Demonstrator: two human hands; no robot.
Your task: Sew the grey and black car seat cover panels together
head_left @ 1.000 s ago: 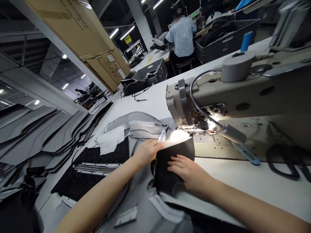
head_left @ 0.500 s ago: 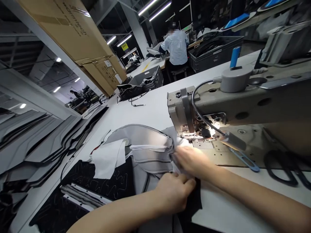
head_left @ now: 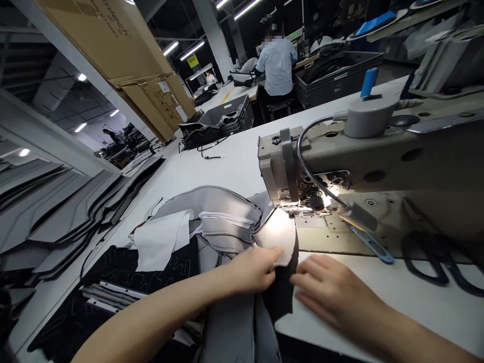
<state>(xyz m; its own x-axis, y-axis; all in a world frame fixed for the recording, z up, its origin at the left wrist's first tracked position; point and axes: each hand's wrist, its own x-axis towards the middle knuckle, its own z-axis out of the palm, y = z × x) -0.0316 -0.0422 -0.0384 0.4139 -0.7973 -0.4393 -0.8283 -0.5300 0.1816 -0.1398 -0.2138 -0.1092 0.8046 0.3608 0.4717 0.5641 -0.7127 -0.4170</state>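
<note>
Two bare hands meet at a piece of grey cloth (head_left: 227, 201) on a white table (head_left: 234, 159). Our left hand (head_left: 257, 269) pinches the cloth's pale flap (head_left: 278, 232) at its near edge, thumb on top. Our right hand (head_left: 333, 290) is just to the right, fingers loosely bent, its tips at the edge of a black layer (head_left: 280, 292) under the flap; whether they grip it, we cannot tell.

The grey cloth looks soft and padded. Beyond our left hand it swells into a rounded curve, with dark seams and a white strip (head_left: 227, 218) across it. The pale flap is smooth and brightly lit, and its far end reaches the needle area of a sewing machine (head_left: 272, 164), ahead of both hands.

Well beyond our left hand, we see a grey crate (head_left: 247, 113) holding loose pieces of cloth. Farther off, beyond our right hand, a larger dark crate (head_left: 321, 89) is heaped with black pieces. Far ahead and left of our left hand stands a cardboard box (head_left: 113, 45); we cannot see inside it.
</note>
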